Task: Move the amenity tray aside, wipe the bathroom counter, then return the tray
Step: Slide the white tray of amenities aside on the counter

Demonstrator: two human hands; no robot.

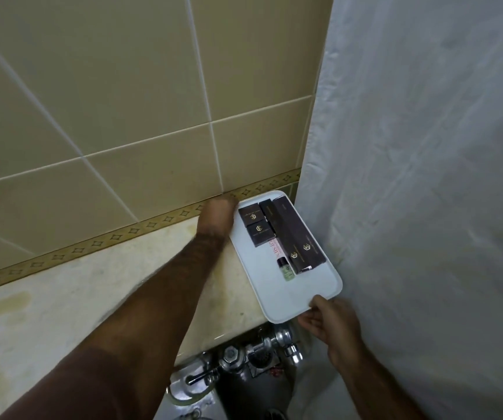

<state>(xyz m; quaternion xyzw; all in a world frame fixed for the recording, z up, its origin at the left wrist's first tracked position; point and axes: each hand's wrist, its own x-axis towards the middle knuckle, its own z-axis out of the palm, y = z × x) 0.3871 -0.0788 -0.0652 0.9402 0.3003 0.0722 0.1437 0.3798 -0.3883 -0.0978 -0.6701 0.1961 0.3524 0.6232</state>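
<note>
Marble, pale and stained yellow, makes up the counter (62,298) at our nine o'clock, and we see no cloth on it. Moving right, our left hand (218,215) reaches to the far corner of the tray (274,298), up at twelve o'clock against the tiled wall (123,101); whether its fingers have closed on the rim we cannot tell, they are hidden. The white tray sits at the counter's right end, its near corner overhanging the edge above the chrome taps (253,356). It looks stiff, smooth and light, probably slippery, so we'd judge opposite corners the sound hold, kept level. On it lie two small dark boxes (254,227) and long dark boxes (295,237), each with a gold hexagon emblem, lettering too small to read; a pink sachet (274,248) with unreadable print; and a little green bottle (285,269) that could roll. At five o'clock our right hand (332,325) pinches the near corner, thumb on top. Beside it hangs the white shower curtain (426,177).
</note>
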